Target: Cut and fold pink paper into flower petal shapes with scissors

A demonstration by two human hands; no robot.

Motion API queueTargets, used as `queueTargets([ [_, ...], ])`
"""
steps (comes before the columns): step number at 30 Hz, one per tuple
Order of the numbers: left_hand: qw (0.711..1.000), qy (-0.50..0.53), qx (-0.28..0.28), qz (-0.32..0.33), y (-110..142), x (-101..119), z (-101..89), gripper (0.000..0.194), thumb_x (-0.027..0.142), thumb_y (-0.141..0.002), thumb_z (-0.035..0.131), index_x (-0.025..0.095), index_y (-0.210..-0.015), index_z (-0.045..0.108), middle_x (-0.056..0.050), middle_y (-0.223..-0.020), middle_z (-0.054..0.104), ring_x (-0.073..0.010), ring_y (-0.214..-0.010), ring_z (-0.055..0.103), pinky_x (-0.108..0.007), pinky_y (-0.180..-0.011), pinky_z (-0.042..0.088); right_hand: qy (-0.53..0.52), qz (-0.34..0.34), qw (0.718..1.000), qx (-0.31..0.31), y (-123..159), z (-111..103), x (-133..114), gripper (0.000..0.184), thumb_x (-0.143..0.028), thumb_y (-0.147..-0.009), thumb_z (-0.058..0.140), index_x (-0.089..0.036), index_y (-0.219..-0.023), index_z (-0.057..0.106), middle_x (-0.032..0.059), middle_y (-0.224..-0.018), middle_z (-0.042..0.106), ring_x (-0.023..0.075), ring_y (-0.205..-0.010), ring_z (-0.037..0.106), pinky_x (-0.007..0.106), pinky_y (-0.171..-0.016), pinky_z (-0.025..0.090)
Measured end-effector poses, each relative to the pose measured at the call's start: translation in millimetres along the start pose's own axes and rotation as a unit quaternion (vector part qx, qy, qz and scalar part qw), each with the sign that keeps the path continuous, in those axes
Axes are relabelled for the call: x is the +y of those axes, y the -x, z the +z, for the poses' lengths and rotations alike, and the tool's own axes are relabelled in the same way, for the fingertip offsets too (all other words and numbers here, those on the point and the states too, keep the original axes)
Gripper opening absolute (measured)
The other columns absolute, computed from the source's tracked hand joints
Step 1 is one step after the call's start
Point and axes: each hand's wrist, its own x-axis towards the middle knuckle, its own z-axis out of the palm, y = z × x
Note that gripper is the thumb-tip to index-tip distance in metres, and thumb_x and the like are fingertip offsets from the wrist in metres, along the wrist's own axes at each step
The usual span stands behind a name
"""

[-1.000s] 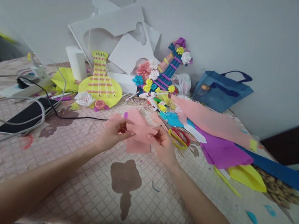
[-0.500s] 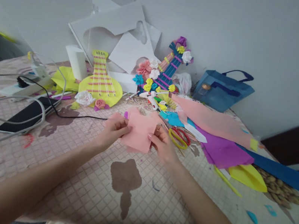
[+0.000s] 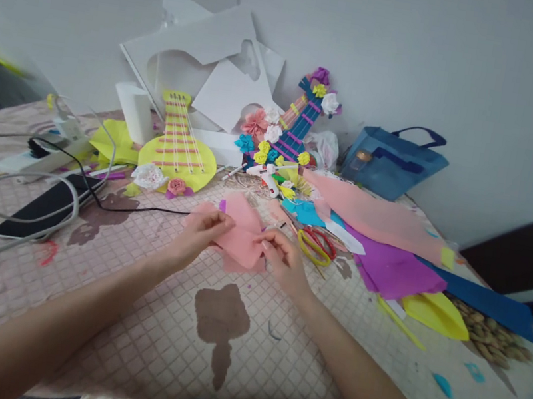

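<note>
A square of pink crepe paper (image 3: 240, 230) is stretched between my two hands above the table. My left hand (image 3: 203, 230) pinches its left side between thumb and fingers. On the other side, my right hand (image 3: 284, 256) pinches the right edge, where the paper is drawn in and creased. More pink paper pieces (image 3: 235, 266) lie underneath, partly covered by the held sheet. Just right of my right hand are scissors (image 3: 316, 246) with yellow and red handles. A black cord (image 3: 153, 210) runs toward my left hand.
Behind stand a yellow paper guitar (image 3: 180, 152) and a blue one with paper flowers (image 3: 304, 121). A white glue gun (image 3: 266, 176) lies beyond the hands. Coloured paper sheets (image 3: 387, 266) spread to the right. A power strip (image 3: 43, 157) and dark tablet-like slab (image 3: 47, 208) sit left.
The pink paper has gone from flat and square to pulled and creased at its right edge. My right hand has turned slightly, its fingers pinching the edge. The view has shifted a little.
</note>
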Motion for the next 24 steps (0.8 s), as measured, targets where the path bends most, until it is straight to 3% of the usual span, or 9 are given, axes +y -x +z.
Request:
queueTargets([
  [5, 0.995, -0.071, -0.050, 0.056, -1, -1, -4.6, 0.041, 0.030, -0.071, 0.070, 0.016, -0.105, 0.051, 0.002, -0.072, 0.050, -0.0084, -0.062, 0.048, -0.020, -0.054, 0.037, -0.051, 0.024, 0.998, 0.009, 0, 2, -2, 0.023, -0.043, -0.086, 0.049, -0.023, -0.096, 0.054, 0.0012, -0.083, 0.057, 0.0153, -0.072, 0.054, 0.028, -0.065, 0.041],
  [9, 0.976, -0.149, -0.124, 0.103, 2, -3, -5.4, 0.040, 0.027, -0.075, 0.066, 0.015, -0.110, 0.050, 0.007, -0.061, 0.038, -0.0066, -0.054, 0.038, -0.019, -0.049, 0.031, -0.092, 0.115, 0.984, -0.101, -1, 4, -3, 0.034, -0.051, -0.084, 0.049, -0.020, -0.095, 0.058, 0.0014, -0.079, 0.058, 0.0146, -0.068, 0.053, 0.026, -0.060, 0.039],
  [12, 0.967, -0.178, -0.146, 0.111, 3, -6, -4.0, 0.040, 0.028, -0.075, 0.065, 0.015, -0.110, 0.051, 0.007, -0.061, 0.038, -0.0065, -0.054, 0.038, -0.020, -0.049, 0.030, -0.096, 0.137, 0.976, -0.138, 0, 8, -2, 0.028, -0.045, -0.077, 0.062, -0.018, -0.083, 0.059, -0.0012, -0.074, 0.055, 0.0111, -0.062, 0.048, 0.023, -0.055, 0.035],
  [15, 0.977, -0.156, -0.114, 0.089, 6, -4, 0.9, 0.042, 0.033, -0.075, 0.065, 0.014, -0.111, 0.051, 0.004, -0.065, 0.044, -0.0076, -0.058, 0.043, -0.020, -0.051, 0.035, -0.123, 0.152, 0.974, -0.111, 2, 13, 1, 0.024, -0.038, -0.072, 0.068, -0.018, -0.074, 0.056, -0.0041, -0.067, 0.051, 0.0092, -0.060, 0.045, 0.021, -0.054, 0.034],
  [18, 0.992, -0.104, -0.067, 0.033, 10, -1, 8.9, 0.048, 0.037, -0.074, 0.067, 0.014, -0.112, 0.049, -0.002, -0.081, 0.056, -0.0123, -0.072, 0.053, -0.024, -0.060, 0.043, -0.195, 0.192, 0.961, -0.040, 2, 17, 5, 0.025, -0.038, -0.068, 0.071, -0.020, -0.077, 0.056, -0.0029, -0.074, 0.056, 0.0116, -0.067, 0.052, 0.023, -0.059, 0.040],
  [21, 0.994, -0.074, -0.076, -0.022, 12, -5, 15.0, 0.049, 0.039, -0.068, 0.071, 0.013, -0.105, 0.052, -0.008, -0.092, 0.061, -0.0177, -0.080, 0.059, -0.029, -0.064, 0.048, -0.266, 0.228, 0.936, 0.020, 3, 20, 7, 0.029, -0.037, -0.063, 0.075, -0.021, -0.080, 0.057, -0.0004, -0.081, 0.061, 0.0152, -0.074, 0.056, 0.026, -0.063, 0.045],
  [24, 0.993, -0.099, -0.067, -0.014, 11, -13, 15.0, 0.038, 0.040, -0.069, 0.070, 0.012, -0.092, 0.058, -0.007, -0.088, 0.063, -0.0174, -0.078, 0.060, -0.029, -0.066, 0.047, -0.300, 0.233, 0.925, 0.018, 5, 23, 9, 0.030, -0.035, -0.062, 0.075, -0.021, -0.083, 0.060, 0.0017, -0.086, 0.063, 0.0170, -0.078, 0.058, 0.030, -0.068, 0.049],
])
